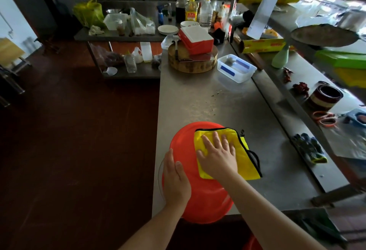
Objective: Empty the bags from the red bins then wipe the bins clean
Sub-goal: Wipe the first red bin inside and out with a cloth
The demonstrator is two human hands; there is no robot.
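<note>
Two open grips are working the red bin [208, 200] at the desk's [217, 107] near-left corner, the left hand [175, 178] steadying its side while the right hand [217, 156] is pressing a yellow cloth [245, 162] flat, wiping; sweeping over unwiped plastic probably comes next.

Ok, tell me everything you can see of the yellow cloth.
The yellow cloth is bright, soft-looking, perhaps microfibre, edged in black stitching with a small black loop at its far corner. Laid flat, it lies on the red bin, its right side hanging past the bin over the steel counter. The right hand presses on it, fingers spread.
</note>
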